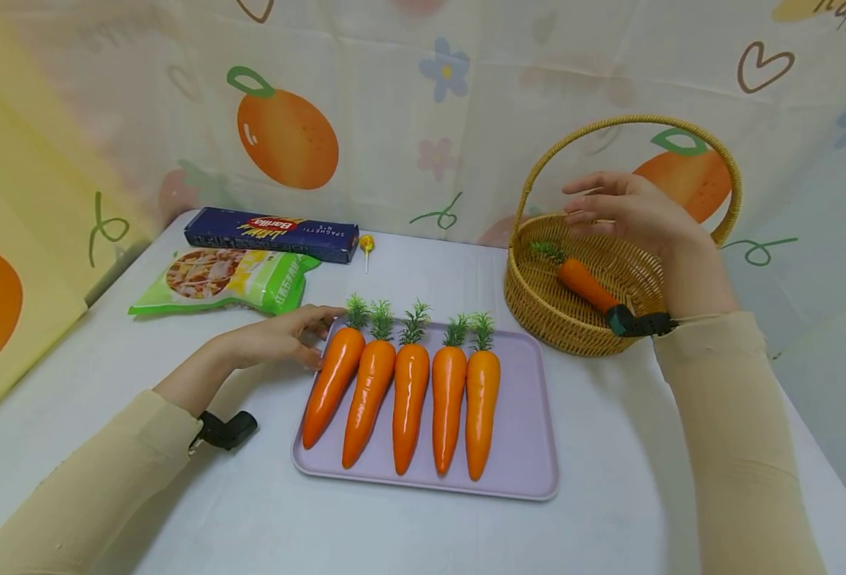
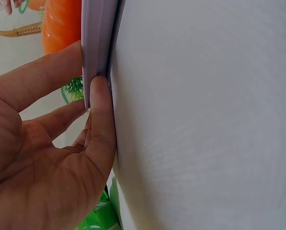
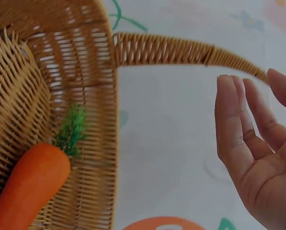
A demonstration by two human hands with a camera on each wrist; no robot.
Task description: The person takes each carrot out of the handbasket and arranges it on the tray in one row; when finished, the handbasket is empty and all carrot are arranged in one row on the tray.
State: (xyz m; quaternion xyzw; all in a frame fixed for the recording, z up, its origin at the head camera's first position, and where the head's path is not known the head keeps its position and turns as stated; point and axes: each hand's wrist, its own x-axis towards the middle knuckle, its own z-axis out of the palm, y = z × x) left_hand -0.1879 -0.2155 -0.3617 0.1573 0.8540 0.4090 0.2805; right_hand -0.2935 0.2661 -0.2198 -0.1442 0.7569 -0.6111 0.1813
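At the upper left corner of a lilac tray (image 1: 523,399), my left hand (image 1: 279,339) grips the rim. In the left wrist view its thumb lies at the tray's side wall (image 2: 96,48) and a finger (image 2: 101,98) sits low under the edge, close to the table. Several toy carrots (image 1: 411,399) with green tops lie side by side on the tray. My right hand (image 1: 634,212) hovers over a wicker basket (image 1: 538,315), fingers loosely extended and holding nothing. Inside the basket rests one carrot (image 1: 584,283), its green top toward the back left; it also shows in the right wrist view (image 3: 32,184).
A dark blue spaghetti box (image 1: 272,234) lies at the back left, with a green food bag (image 1: 228,279) in front of it. A small yellow lollipop (image 1: 367,243) is beside the box. The basket's tall handle (image 1: 631,120) arches up near my right hand. A patterned cloth hangs behind the table.
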